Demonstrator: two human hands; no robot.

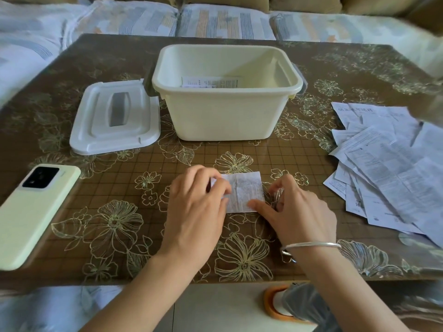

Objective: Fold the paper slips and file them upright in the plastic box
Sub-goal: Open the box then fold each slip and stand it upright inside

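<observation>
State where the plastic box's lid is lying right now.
In the head view the white lid lies flat on the table, on the person's left, just beside the plastic box and beyond the pale green phone.

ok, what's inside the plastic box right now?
Printed paper slips show low inside the plastic box, by its near wall. That wall covers their lower parts, so their count and whether they stand upright cannot be told.

Arms are bare as far as they show. The right hand (299,212) has a thin, shiny silver metal bangle (311,245) round its wrist, with a small looped silver clasp (288,257) dangling on the inner side. Down low there's grey fabric (304,305), looks like a trouser leg.
</observation>
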